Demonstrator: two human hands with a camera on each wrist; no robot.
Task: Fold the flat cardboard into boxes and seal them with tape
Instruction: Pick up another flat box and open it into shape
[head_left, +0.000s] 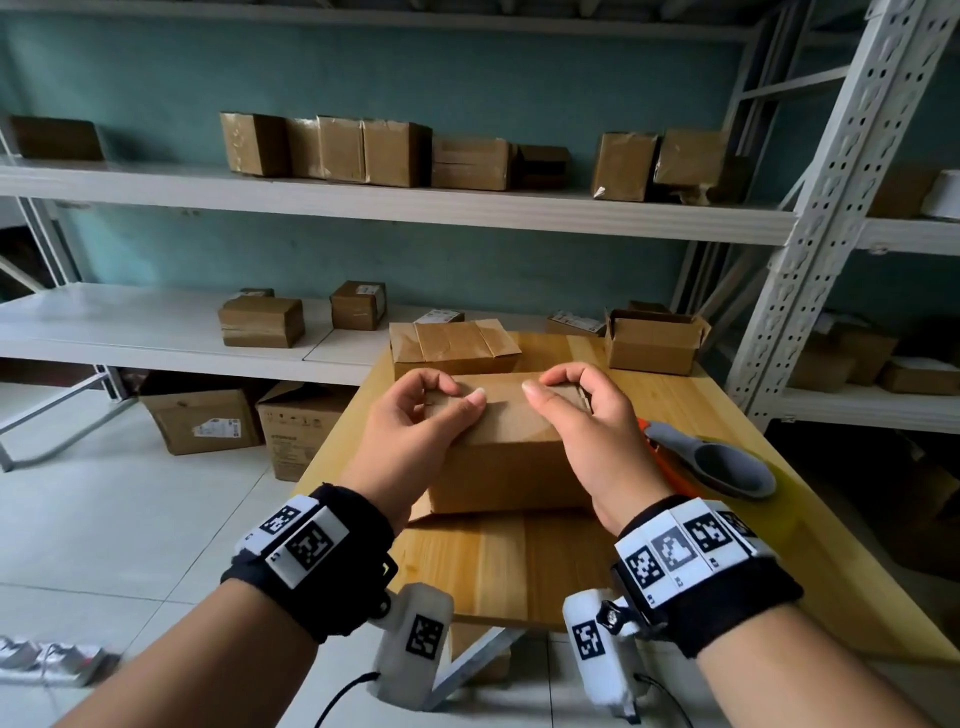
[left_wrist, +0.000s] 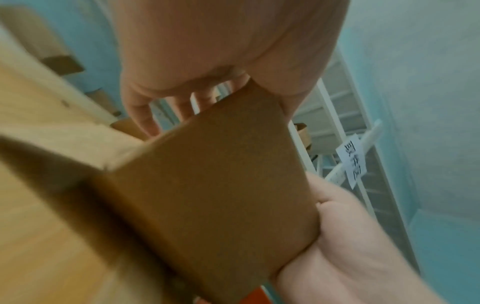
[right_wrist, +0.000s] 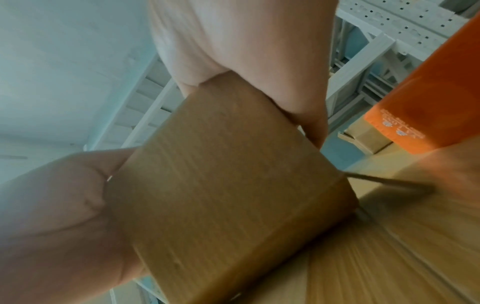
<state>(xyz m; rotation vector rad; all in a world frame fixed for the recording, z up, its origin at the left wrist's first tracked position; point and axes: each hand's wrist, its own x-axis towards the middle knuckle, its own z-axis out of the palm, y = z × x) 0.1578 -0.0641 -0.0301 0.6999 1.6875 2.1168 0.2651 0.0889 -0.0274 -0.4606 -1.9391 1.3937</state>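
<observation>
A brown cardboard box (head_left: 511, 467) stands on the wooden table (head_left: 519, 566), its top flaps folded down. My left hand (head_left: 457, 393) grips the top's left end, thumb flat on top and fingers curled over the far edge. My right hand (head_left: 547, 383) grips the right end the same way. In the left wrist view the box's end face (left_wrist: 213, 195) fills the middle, with my fingers (left_wrist: 145, 121) hooked past its far edge. The right wrist view shows the other end face (right_wrist: 228, 185) clasped between palm and thumb. An orange and grey tape dispenser (head_left: 719, 465) lies just right of the box.
A taped box (head_left: 452, 345) sits right behind the one I hold, and an open box (head_left: 652, 340) is at the table's back right. White metal shelves (head_left: 395, 205) with several boxes run behind and to the right. Larger cartons (head_left: 208, 421) stand on the floor at left.
</observation>
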